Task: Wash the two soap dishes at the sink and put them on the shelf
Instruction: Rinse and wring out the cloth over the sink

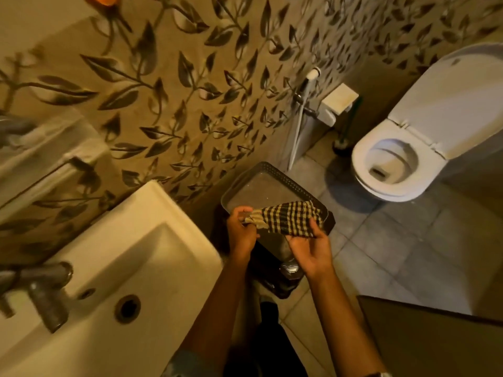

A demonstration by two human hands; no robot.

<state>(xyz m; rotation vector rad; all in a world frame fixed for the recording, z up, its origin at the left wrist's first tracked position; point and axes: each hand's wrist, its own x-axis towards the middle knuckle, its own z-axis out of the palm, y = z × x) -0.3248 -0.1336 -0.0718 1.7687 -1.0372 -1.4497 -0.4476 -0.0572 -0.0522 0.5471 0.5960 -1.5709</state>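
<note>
Both hands clamp the checked cloth over the tray: left hand at its left end, right hand underneath. No soap dish visible. Sink lies left.

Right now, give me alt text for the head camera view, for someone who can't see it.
Both hands, left hand and right hand, hold a checked cloth over a dark tray beside a white sink. An open toilet stands beyond, against leaf-patterned tiles.
</note>
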